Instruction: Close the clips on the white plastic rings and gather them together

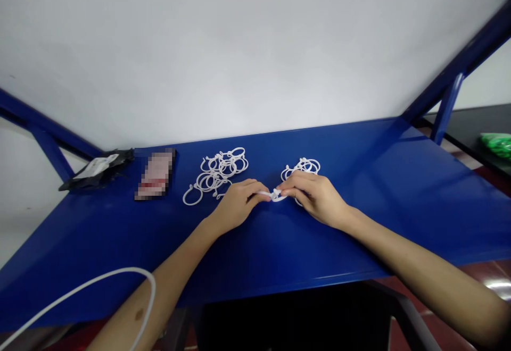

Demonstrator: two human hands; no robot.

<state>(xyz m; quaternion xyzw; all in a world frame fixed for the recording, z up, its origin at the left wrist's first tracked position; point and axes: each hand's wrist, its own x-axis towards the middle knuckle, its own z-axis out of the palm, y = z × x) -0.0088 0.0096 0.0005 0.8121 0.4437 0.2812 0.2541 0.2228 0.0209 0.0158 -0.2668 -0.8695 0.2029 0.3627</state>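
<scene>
Between my two hands is a white plastic ring point(275, 194) with a small knob-like joint, held just above the blue table. My left hand point(240, 202) pinches its left side with thumb and fingers. My right hand point(315, 195) pinches the right side, its fingers partly hiding the ring. Beyond my left hand lies a loose pile of white rings point(217, 173), several of them overlapping. A smaller pile of similar rings point(305, 166) lies behind my right hand and is partly covered by it.
On the blue table point(359, 154), a black plastic package point(96, 169) and a pixelated flat object point(155, 175) lie at the left. A white cable point(120, 270) loops over my left forearm. A pale wall stands behind. Green material point(497, 143) sits on a dark surface far right.
</scene>
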